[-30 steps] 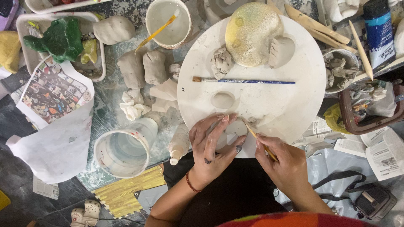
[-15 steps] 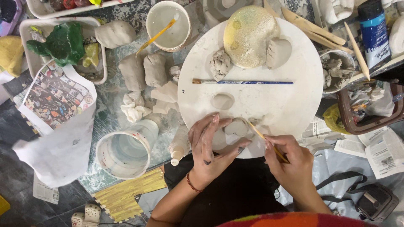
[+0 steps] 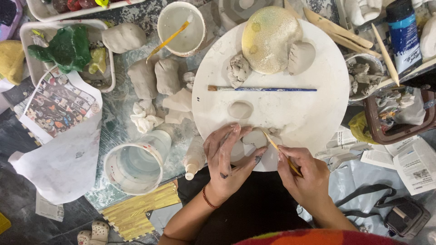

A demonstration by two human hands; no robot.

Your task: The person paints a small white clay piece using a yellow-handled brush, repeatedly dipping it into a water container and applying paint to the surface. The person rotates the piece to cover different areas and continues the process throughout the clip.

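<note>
While the left hand [image 3: 229,156] cups a clay piece [image 3: 254,137], the right hand [image 3: 302,170] pinches a wooden stick [image 3: 281,153], seemingly touching it.

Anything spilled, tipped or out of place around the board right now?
One thing: the clear plastic cup left of the left hand lies tipped on its side, mouth toward the camera. I see no spill around it. The blue-handled brush lies flat on the round board.

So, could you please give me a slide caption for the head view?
Left hand steadies a clay piece on a round board while the right hand works it with a thin stick.
</note>
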